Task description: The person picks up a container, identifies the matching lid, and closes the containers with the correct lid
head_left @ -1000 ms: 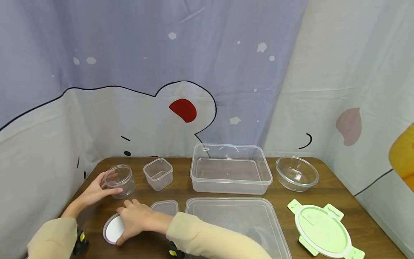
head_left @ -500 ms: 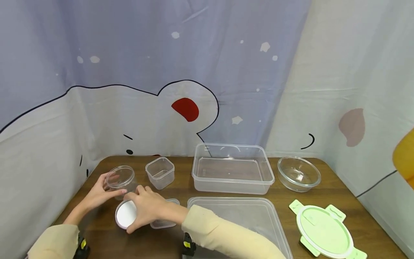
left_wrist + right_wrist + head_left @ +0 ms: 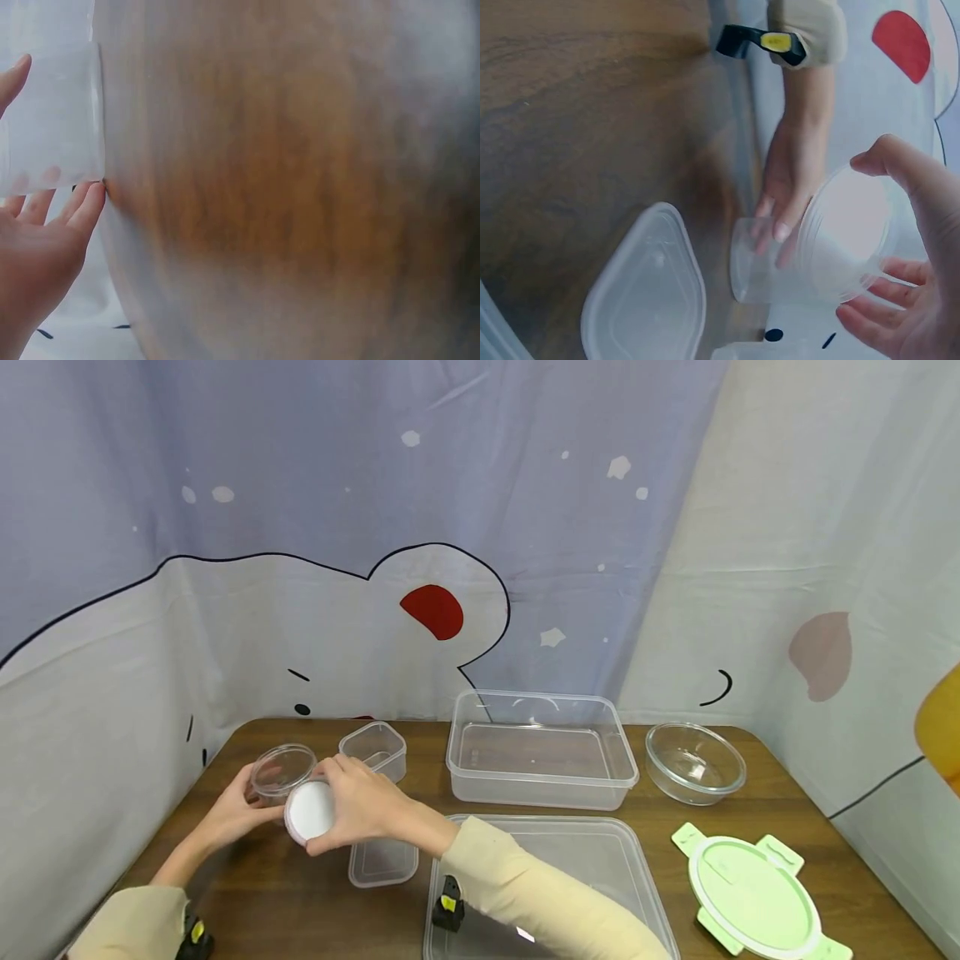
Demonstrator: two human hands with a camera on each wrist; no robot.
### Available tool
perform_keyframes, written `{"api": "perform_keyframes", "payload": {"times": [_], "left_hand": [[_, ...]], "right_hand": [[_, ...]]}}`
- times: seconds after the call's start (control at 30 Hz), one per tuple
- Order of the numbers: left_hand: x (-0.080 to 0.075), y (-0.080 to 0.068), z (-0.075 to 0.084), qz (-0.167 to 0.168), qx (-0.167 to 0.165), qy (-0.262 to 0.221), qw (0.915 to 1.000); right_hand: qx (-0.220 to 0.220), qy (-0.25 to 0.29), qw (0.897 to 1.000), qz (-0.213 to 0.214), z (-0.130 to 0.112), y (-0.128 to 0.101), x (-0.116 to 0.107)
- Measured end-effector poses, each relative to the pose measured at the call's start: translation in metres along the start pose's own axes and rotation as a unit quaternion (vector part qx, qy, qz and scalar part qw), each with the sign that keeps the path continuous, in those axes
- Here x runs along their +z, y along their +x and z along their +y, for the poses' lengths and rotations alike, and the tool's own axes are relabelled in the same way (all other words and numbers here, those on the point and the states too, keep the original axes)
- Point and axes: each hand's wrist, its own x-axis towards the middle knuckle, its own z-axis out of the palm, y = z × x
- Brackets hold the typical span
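Observation:
A clear round plastic jar [image 3: 283, 770] stands uncovered at the left of the wooden table in the head view. My left hand [image 3: 231, 817] grips its side, thumb on the near side and fingers behind; in the left wrist view the jar wall [image 3: 52, 112] lies between thumb and fingers [image 3: 86, 206]. A round lid [image 3: 310, 812] with a white disc is held by its edge between thumb and fingers of my right hand [image 3: 369, 804]. Tilted, the lid is raised close in front of the jar, overlapping it in the right wrist view, where its face [image 3: 847, 232] shows.
A small square tub [image 3: 386, 760] is behind my right hand, its clear lid [image 3: 383, 863] nearer. A large rectangular box [image 3: 540, 789] stands at the back, with its flat lid [image 3: 592, 852] in front. At right are a glass bowl [image 3: 693, 768] and a green clip lid [image 3: 753, 893].
My right hand has lifted the round lid from the table and carried it up and rightward to the jar. The left hand stays on the jar.

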Motion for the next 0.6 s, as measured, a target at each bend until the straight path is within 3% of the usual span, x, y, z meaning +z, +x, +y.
{"api": "perform_keyframes", "payload": {"times": [0.23, 0.6], "left_hand": [[0.003, -0.003, 0.005, -0.011, -0.011, -0.004, 0.9999], [0.006, -0.003, 0.007, -0.021, -0.024, 0.004, 0.9995]], "right_hand": [[-0.035, 0.046, 0.997, 0.059, 0.006, 0.007, -0.013], [-0.02, 0.051, 0.994, 0.097, 0.01, 0.02, -0.022]]}}
